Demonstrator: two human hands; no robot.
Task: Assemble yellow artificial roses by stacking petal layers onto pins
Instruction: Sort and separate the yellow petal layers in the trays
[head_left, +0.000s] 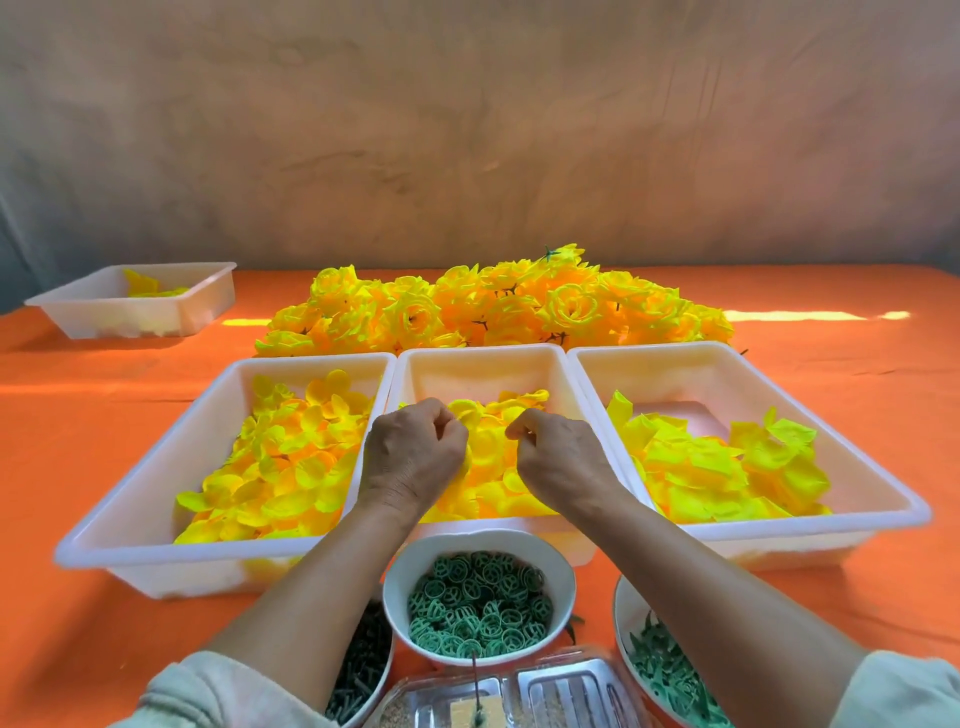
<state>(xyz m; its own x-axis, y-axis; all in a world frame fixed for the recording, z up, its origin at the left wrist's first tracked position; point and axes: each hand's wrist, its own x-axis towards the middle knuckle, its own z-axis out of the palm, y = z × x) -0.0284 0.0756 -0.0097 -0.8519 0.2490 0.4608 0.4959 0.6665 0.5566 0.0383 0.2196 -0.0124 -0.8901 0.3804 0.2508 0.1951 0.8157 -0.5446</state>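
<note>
Three white trays hold loose yellow petal layers: the left tray (130, 519), the middle tray (467, 364) and the right tray (872, 483). Both my hands hover over the middle tray's petals (493, 499). My left hand (415, 457) is curled, its fingertips pinched on a yellow petal layer (464, 411). My right hand (558, 457) faces it, thumb and forefinger pinched together at the petals; what it grips is too small to see. A thin green pin (475, 675) stands upright in a block at the bottom edge. Finished yellow roses (493, 306) lie heaped behind the trays.
A white bowl of green ring pieces (480, 603) sits under my forearms. A bowl of dark stems (363, 660) is at its left, a bowl of green leaves (670, 670) at its right. A clear plastic box (561, 691) is nearest. A fourth tray (78, 306) stands far left on the orange cloth.
</note>
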